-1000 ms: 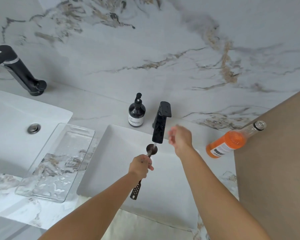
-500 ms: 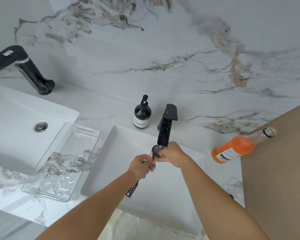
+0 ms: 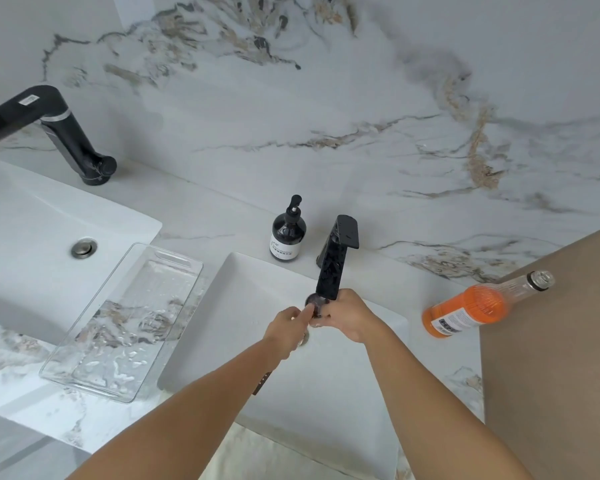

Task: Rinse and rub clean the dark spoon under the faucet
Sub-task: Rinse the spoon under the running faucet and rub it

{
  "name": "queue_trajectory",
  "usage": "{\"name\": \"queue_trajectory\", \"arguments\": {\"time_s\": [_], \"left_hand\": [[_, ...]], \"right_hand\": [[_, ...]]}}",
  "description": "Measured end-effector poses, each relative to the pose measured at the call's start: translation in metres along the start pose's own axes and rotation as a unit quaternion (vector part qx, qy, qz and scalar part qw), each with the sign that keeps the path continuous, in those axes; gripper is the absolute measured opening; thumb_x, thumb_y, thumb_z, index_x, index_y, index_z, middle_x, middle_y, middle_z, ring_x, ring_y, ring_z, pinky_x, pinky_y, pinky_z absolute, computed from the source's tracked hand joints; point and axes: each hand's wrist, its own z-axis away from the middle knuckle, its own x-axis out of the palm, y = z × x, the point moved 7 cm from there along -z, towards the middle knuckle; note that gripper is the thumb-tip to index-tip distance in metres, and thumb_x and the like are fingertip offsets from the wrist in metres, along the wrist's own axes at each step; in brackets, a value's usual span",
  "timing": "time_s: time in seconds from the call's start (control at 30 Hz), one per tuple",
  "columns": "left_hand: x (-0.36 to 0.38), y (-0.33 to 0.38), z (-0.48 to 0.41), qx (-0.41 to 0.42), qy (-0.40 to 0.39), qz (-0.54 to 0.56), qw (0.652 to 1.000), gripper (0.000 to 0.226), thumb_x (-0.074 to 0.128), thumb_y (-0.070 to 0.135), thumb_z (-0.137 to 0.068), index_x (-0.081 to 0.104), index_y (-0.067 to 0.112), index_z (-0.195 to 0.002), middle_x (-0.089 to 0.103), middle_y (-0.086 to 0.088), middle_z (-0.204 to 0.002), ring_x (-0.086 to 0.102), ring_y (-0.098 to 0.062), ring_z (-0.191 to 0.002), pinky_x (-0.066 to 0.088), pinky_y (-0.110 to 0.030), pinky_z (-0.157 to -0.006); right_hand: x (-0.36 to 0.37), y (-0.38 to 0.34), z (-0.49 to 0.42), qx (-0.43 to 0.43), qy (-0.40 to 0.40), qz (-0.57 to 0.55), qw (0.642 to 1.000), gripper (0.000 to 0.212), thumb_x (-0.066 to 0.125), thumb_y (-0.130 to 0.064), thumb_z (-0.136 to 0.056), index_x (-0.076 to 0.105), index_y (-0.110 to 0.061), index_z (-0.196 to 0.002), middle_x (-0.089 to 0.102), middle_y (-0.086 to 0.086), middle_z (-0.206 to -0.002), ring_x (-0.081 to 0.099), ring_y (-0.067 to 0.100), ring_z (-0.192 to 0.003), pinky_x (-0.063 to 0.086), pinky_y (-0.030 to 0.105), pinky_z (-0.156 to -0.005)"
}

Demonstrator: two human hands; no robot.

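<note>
The dark spoon (image 3: 313, 301) is held over the white sink (image 3: 243, 299), its bowl right under the tip of the black faucet (image 3: 333, 265). My left hand (image 3: 286, 329) grips the handle; the perforated handle end (image 3: 261, 383) sticks out below my left forearm. My right hand (image 3: 349, 318) is closed around the spoon's bowl from the right, fingers on it. Most of the spoon is hidden between the two hands. Running water cannot be made out.
A dark soap pump bottle (image 3: 288, 232) stands left of the faucet. An orange bottle (image 3: 471, 310) lies at the right by a brown panel (image 3: 551, 341). A clear glass tray (image 3: 125, 320) sits left of the sink, beyond it a second basin (image 3: 32, 237) and black tap (image 3: 56, 129).
My right hand came down from beside the faucet and closed on the spoon's bowl. My left hand kept its hold on the handle, which now lies more under my forearm.
</note>
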Motion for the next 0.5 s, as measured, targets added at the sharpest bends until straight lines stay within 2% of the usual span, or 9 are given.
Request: {"name": "queue_trajectory", "arguments": {"time_s": [0.07, 0.13, 0.23, 0.3, 0.37, 0.4, 0.47, 0.5], "left_hand": [[0.0, 0.005, -0.003, -0.01, 0.032, -0.061, 0.998, 0.059, 0.041, 0.069, -0.087, 0.05, 0.017, -0.062, 0.05, 0.003, -0.055, 0.041, -0.016, -0.046, 0.03, -0.02, -0.041], [0.002, 0.007, -0.006, -0.013, 0.06, -0.104, 0.993, 0.06, 0.039, 0.07, -0.086, 0.054, 0.016, -0.066, 0.054, 0.001, -0.064, 0.048, -0.018, -0.054, 0.038, -0.026, -0.052], [0.007, 0.009, -0.005, -0.039, 0.061, -0.089, 0.993, 0.055, 0.039, 0.059, -0.086, 0.061, 0.011, -0.096, 0.055, -0.001, -0.075, 0.054, -0.021, -0.066, 0.043, -0.03, -0.062], [0.011, 0.01, -0.003, -0.067, 0.045, -0.056, 0.995, 0.052, 0.039, 0.058, -0.08, 0.058, 0.012, -0.097, 0.055, -0.001, -0.073, 0.051, -0.022, -0.062, 0.038, -0.029, -0.056], [0.015, 0.011, -0.001, -0.078, 0.031, -0.046, 0.995, 0.054, 0.036, 0.06, -0.074, 0.059, 0.014, -0.092, 0.054, 0.0, -0.068, 0.043, -0.02, -0.053, 0.032, -0.026, -0.051], [0.016, 0.012, -0.001, -0.074, 0.033, -0.055, 0.995, 0.06, 0.034, 0.064, -0.075, 0.062, 0.014, -0.094, 0.056, 0.0, -0.069, 0.045, -0.02, -0.053, 0.033, -0.027, -0.051], [0.016, 0.012, -0.001, -0.052, 0.052, -0.093, 0.993, 0.071, 0.031, 0.071, -0.079, 0.064, 0.012, -0.099, 0.067, -0.003, -0.084, 0.06, -0.022, -0.068, 0.044, -0.03, -0.059], [0.016, 0.011, -0.003, -0.042, 0.058, -0.109, 0.991, 0.073, 0.031, 0.072, -0.081, 0.065, 0.011, -0.104, 0.071, -0.006, -0.094, 0.066, -0.025, -0.078, 0.05, -0.032, -0.068]], "right_hand": [[0.003, -0.004, 0.004, -0.006, -0.02, -0.042, 0.999, 0.023, 0.053, 0.019, -0.086, 0.067, 0.001, -0.085, 0.071, 0.013, -0.083, 0.074, 0.023, -0.076, 0.062, 0.023, -0.066], [0.004, -0.004, 0.007, -0.012, -0.025, -0.071, 0.997, 0.02, 0.053, 0.016, -0.09, 0.067, 0.002, -0.095, 0.072, 0.013, -0.093, 0.072, 0.026, -0.09, 0.062, 0.023, -0.073], [0.0, 0.001, 0.011, -0.013, -0.002, -0.121, 0.993, 0.021, 0.056, 0.011, -0.093, 0.067, 0.009, -0.11, 0.074, 0.017, -0.104, 0.071, 0.031, -0.099, 0.061, 0.026, -0.078], [-0.006, 0.008, 0.012, -0.01, 0.043, -0.152, 0.987, 0.02, 0.064, 0.004, -0.091, 0.071, 0.009, -0.109, 0.075, 0.022, -0.107, 0.074, 0.032, -0.095, 0.063, 0.029, -0.077], [-0.014, 0.014, 0.013, 0.002, 0.106, -0.14, 0.984, 0.015, 0.076, -0.003, -0.083, 0.075, 0.004, -0.097, 0.077, 0.023, -0.097, 0.077, 0.031, -0.081, 0.064, 0.031, -0.073], [-0.019, 0.016, 0.012, 0.007, 0.144, -0.108, 0.984, 0.015, 0.081, -0.007, -0.078, 0.076, 0.001, -0.09, 0.078, 0.02, -0.089, 0.078, 0.029, -0.073, 0.064, 0.031, -0.07], [-0.024, 0.016, 0.012, 0.009, 0.198, -0.032, 0.98, 0.015, 0.086, -0.011, -0.07, 0.076, -0.004, -0.079, 0.078, 0.012, -0.076, 0.077, 0.026, -0.061, 0.064, 0.028, -0.062], [-0.023, 0.014, 0.011, 0.01, 0.199, -0.006, 0.98, 0.012, 0.084, -0.009, -0.07, 0.077, -0.005, -0.079, 0.078, 0.01, -0.076, 0.076, 0.025, -0.06, 0.064, 0.029, -0.063]]}}
